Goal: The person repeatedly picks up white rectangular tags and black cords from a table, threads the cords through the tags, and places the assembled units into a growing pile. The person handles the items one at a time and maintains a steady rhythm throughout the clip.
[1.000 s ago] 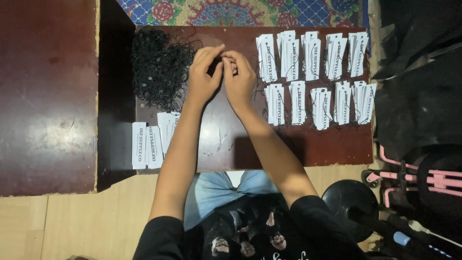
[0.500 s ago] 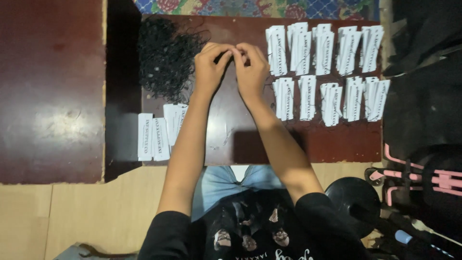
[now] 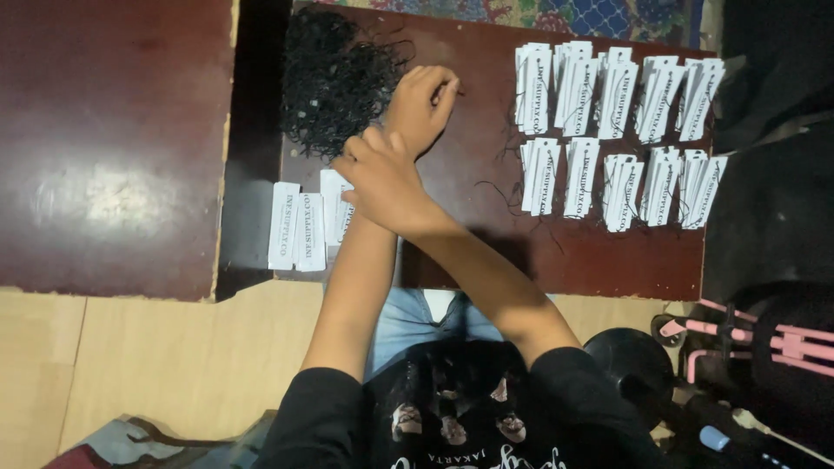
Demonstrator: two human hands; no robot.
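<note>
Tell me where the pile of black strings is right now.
In the head view, the pile of black strings lies at the dark table's far left corner, just left of the left hand.

Glossy dark-brown lacquered wood table [image 3: 591,252] bears matt white paper tags [image 3: 608,87], a tangled heap of thin black string [image 3: 334,78], beside pale smooth wooden floor [image 3: 130,365].

Dark red-brown low table [image 3: 565,260], scuffed, dim light. Second table [image 3: 113,148] left, narrow gap between. Pale wood floor [image 3: 156,365]. Patterned rug [image 3: 556,13] beyond.
</note>
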